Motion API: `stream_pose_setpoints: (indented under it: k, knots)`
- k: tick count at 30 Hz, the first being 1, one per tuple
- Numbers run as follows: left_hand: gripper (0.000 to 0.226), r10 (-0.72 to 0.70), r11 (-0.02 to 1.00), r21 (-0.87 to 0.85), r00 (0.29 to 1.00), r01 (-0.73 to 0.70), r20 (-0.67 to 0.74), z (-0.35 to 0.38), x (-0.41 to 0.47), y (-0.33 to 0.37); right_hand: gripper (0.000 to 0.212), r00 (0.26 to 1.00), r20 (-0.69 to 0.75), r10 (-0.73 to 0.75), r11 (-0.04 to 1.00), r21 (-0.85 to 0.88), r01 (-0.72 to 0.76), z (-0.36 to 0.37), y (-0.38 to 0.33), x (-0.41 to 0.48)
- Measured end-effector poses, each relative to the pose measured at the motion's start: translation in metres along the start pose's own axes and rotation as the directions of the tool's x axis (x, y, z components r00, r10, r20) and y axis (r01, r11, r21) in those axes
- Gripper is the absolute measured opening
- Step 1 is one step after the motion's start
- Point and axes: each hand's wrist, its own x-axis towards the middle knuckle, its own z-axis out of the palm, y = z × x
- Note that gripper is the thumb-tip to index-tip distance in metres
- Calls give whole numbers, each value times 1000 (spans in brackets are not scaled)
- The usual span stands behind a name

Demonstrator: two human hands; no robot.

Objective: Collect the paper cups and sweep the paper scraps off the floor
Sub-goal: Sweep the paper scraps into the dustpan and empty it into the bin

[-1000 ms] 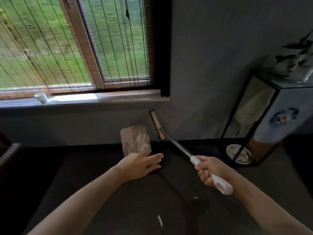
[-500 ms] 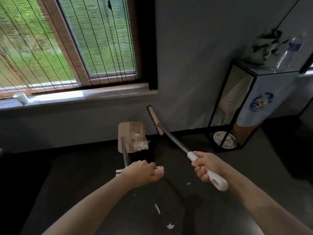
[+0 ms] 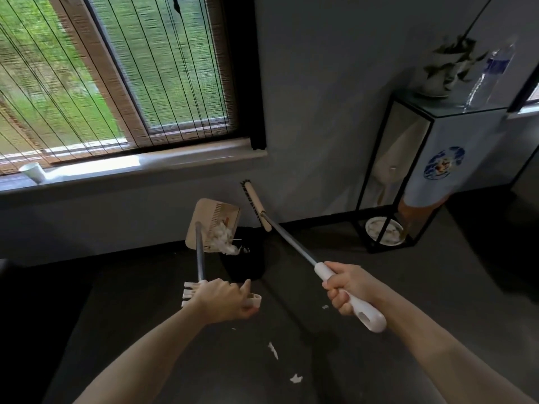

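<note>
The dustpan (image 3: pixel 214 215) is beige with fine dark ridge lines, and the paper scraps (image 3: pixel 223 239) in it are white. The broom (image 3: pixel 291 241) has a tan head, black bristles, a grey shaft and a white grip. The paper cup (image 3: pixel 32 172) is white, the bin (image 3: pixel 248 266) black, the floor (image 3: pixel 423 301) dark grey.

The dustpan (image 3: pixel 214 220), in the left hand (image 3: pixel 224 301), hung tilted over a bin (image 3: pixel 248 263) that stood on the floor (image 3: pixel 437 287) by the wall below the window. A heap of paper scraps (image 3: pixel 223 239) lay at the dustpan's lower edge, above the bin's mouth. Just right of the dustpan, the broom (image 3: pixel 256 205), in the right hand (image 3: pixel 347 288), had its head raised before the wall. A paper cup (image 3: pixel 32 172) sat on the windowsill (image 3: pixel 175 160) at the far left. Loose scraps (image 3: pixel 273 349) lay on the floor nearer the person, between the forearms. At the right a stand (image 3: pixel 437 147) stood by the wall, with a potted plant (image 3: pixel 437 74) and a bottle (image 3: pixel 490 74) on top and a plate (image 3: pixel 383 230) at its base.
</note>
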Motion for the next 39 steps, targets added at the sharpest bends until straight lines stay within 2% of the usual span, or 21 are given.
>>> stream_pose_setpoints:
  k: [6, 11, 13, 16, 19, 21, 25, 29, 31, 34, 39]
  knots:
    - [81, -19, 1000, 13, 995, 20, -99, -4, 1, -2, 31, 1000, -5, -28, 999, 19, 28, 6, -3, -3]
    - [80, 53, 994, 100, 988, -39, -146, -6, 2, -5, 26, 1000, -3, -20, 998, 62, 20, 8, -2, -4]
    - [80, 71, 986, 160, 986, -46, -148, -2, 3, -6, 35, 1000, -15, -16, 996, 88, 17, 5, 0, -3]
    - [77, 86, 991, 105, 996, -83, -24, 11, 3, 15, 51, 999, -34, -23, 997, 68, 25, -3, 9, -2]
    - [73, 93, 996, -9, 984, -92, 153, 30, 2, 47, 51, 999, -39, -8, 997, 72, 11, -11, 17, -2]
    - [74, 49, 998, -57, 983, -39, 178, 36, 4, 55, 49, 999, -54, 3, 997, 78, 2, -15, 22, -2]
    - [77, 139, 990, 26, 987, -141, 85, 25, 9, 51, 55, 996, -91, 24, 997, 72, -18, -16, 29, 0]
    - [78, 82, 996, 43, 997, -82, 11, 9, 13, 23, 58, 996, -88, 17, 995, 97, -8, -16, 32, -1]
    - [78, 103, 991, 83, 994, -101, -25, -1, 12, 7, 53, 996, -84, 9, 994, 105, 0, -16, 30, -2]
    - [79, 30, 997, 78, 995, -23, -92, -16, 8, -7, 32, 999, -52, 10, 991, 134, -3, -15, 26, -3]
    - [80, -35, 995, 91, 990, 47, -134, -23, -8, -7, 25, 999, -32, -19, 991, 134, 23, -10, 23, -8]
